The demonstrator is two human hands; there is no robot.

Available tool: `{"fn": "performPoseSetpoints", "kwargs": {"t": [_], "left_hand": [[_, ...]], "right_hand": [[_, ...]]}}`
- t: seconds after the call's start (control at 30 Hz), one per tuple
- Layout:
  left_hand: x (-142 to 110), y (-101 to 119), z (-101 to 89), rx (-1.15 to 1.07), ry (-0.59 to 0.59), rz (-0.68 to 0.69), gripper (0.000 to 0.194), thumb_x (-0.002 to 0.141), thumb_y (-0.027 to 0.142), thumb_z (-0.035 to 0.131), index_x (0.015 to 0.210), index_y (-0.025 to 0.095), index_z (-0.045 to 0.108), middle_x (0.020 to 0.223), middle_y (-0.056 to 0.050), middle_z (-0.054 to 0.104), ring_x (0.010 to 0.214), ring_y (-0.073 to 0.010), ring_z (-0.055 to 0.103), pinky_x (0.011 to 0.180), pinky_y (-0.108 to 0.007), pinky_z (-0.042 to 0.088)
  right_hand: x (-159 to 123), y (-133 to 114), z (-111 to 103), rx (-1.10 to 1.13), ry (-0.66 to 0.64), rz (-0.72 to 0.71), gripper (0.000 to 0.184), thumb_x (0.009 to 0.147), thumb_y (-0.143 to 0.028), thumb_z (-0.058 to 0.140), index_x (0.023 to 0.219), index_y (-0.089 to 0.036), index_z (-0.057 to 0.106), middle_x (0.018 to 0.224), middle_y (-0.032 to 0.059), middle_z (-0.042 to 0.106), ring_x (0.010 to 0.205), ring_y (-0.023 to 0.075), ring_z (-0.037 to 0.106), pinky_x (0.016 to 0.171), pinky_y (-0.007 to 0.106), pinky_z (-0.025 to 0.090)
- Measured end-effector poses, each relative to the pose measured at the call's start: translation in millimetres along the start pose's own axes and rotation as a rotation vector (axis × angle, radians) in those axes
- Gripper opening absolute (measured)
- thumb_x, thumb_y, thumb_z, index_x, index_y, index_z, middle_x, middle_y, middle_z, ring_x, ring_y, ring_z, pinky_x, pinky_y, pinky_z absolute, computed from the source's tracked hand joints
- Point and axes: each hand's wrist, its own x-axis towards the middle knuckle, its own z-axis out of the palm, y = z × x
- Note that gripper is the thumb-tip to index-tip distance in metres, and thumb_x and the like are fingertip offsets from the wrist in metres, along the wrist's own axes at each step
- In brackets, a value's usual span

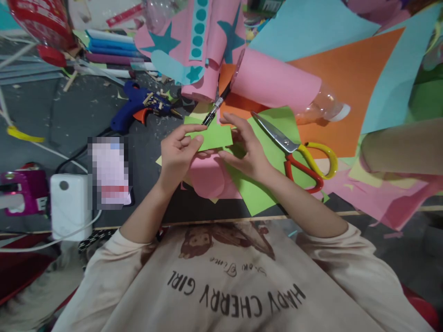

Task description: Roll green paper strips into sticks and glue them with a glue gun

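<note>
Between my hands is a small green piece of paper [216,138]. My left hand [180,150] pinches its left side between thumb and fingers. At the right edge of the piece, my right hand [247,147] has its thumb and fingers apart, curved beside the paper. Below lies a rounded pink paper piece [207,177]. A black pen [216,108] slants just beyond the green piece. Right of my right hand, scissors [294,150] with one red and one yellow handle rest partly on a larger green sheet [252,196].
A blue glue gun [126,108] lies at the left, near a phone [110,173] and a white power bank [69,203] with cables. Beyond my hands are a pink-wrapped bottle [277,80], an orange sheet [360,92] and light-blue paper [304,32]. Another person's arm [404,145] reaches in from the right.
</note>
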Motion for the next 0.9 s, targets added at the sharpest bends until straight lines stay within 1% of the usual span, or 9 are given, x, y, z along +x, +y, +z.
{"fn": "performPoseSetpoints", "kwargs": {"t": [0.1,0.2,0.27,0.37,0.43,0.5,0.6,0.73,0.9], "left_hand": [[-1.3,4.7,1.0,0.040,-0.026,0.002,0.019,0.081,0.033,0.070,0.094,0.019,0.072,0.047,0.007,0.054,0.044,-0.0095,0.062,0.049,-0.018,0.056],[-2.3,9.4,1.7,0.062,-0.041,-0.008,0.018,0.079,0.032,0.071,0.092,0.020,0.072,0.042,0.010,0.044,0.040,-0.0077,0.056,0.049,-0.018,0.055],[-2.4,10.3,1.5,0.063,-0.054,-0.019,0.022,0.079,0.035,0.071,0.094,0.019,0.072,0.047,0.007,0.051,0.043,-0.0085,0.058,0.050,-0.019,0.056],[-1.5,6.9,0.4,0.013,-0.064,-0.013,0.031,0.081,0.046,0.067,0.096,0.019,0.071,0.066,0.001,0.066,0.053,-0.0112,0.065,0.054,-0.023,0.058],[-0.6,3.1,-0.7,-0.069,-0.075,-0.024,0.038,0.084,0.053,0.060,0.100,0.020,0.070,0.074,-0.002,0.070,0.060,-0.0142,0.069,0.056,-0.025,0.060],[0.2,0.1,-1.4,-0.131,-0.108,-0.059,0.042,0.084,0.057,0.057,0.105,0.022,0.068,0.075,-0.002,0.070,0.064,-0.0174,0.072,0.057,-0.028,0.061],[1.0,-0.7,-1.1,-0.126,-0.133,-0.084,0.042,0.080,0.052,0.063,0.112,0.025,0.062,0.069,0.001,0.067,0.064,-0.0184,0.073,0.057,-0.028,0.061],[1.2,2.1,1.6,-0.112,-0.126,-0.062,0.045,0.076,0.038,0.069,0.117,0.026,0.054,0.069,0.004,0.065,0.057,-0.0141,0.069,0.058,-0.026,0.061],[-0.4,3.3,3.7,-0.089,-0.131,-0.049,0.037,0.069,0.026,0.071,0.101,0.024,0.052,0.066,0.008,0.061,0.050,-0.0089,0.064,0.054,-0.021,0.058]], "right_hand": [[1.7,-1.6,-1.7,-0.108,-0.018,-0.025,0.049,0.081,-0.030,0.070,0.128,-0.030,0.055,0.131,0.0077,0.060,0.115,0.0244,0.057,0.088,0.040,0.053],[2.9,-2.4,-3.1,-0.109,-0.004,-0.014,0.041,0.082,-0.037,0.071,0.121,-0.028,0.060,0.120,0.0076,0.066,0.112,0.0251,0.059,0.090,0.042,0.053],[3.0,-1.8,-3.1,-0.071,0.013,0.004,0.036,0.083,-0.040,0.070,0.116,-0.026,0.063,0.117,0.0070,0.067,0.106,0.0231,0.061,0.088,0.040,0.053],[2.2,-0.3,-2.1,-0.025,0.038,0.048,0.036,0.083,-0.048,0.069,0.111,-0.025,0.064,0.111,0.0059,0.068,0.099,0.0210,0.062,0.086,0.037,0.053],[1.5,0.5,-1.4,0.005,0.063,0.075,0.040,0.082,-0.052,0.069,0.111,-0.025,0.064,0.109,0.0058,0.067,0.099,0.0209,0.062,0.087,0.038,0.053],[0.9,0.9,-0.9,0.048,0.090,0.097,0.042,0.082,-0.055,0.068,0.111,-0.025,0.063,0.110,0.0057,0.066,0.101,0.0208,0.062,0.090,0.038,0.052],[0.9,0.5,-0.2,0.128,0.120,0.103,0.042,0.082,-0.056,0.068,0.111,-0.026,0.061,0.109,0.0044,0.065,0.101,0.0195,0.062,0.092,0.038,0.053],[2.5,-1.7,1.2,0.206,0.164,0.087,0.043,0.081,-0.060,0.068,0.108,-0.027,0.059,0.107,0.0025,0.065,0.097,0.0166,0.065,0.087,0.034,0.055],[5.0,-2.6,3.3,0.271,0.228,0.211,0.054,0.079,-0.076,0.054,0.106,-0.029,0.055,0.104,0.0032,0.069,0.092,0.0169,0.068,0.081,0.034,0.058]]}}
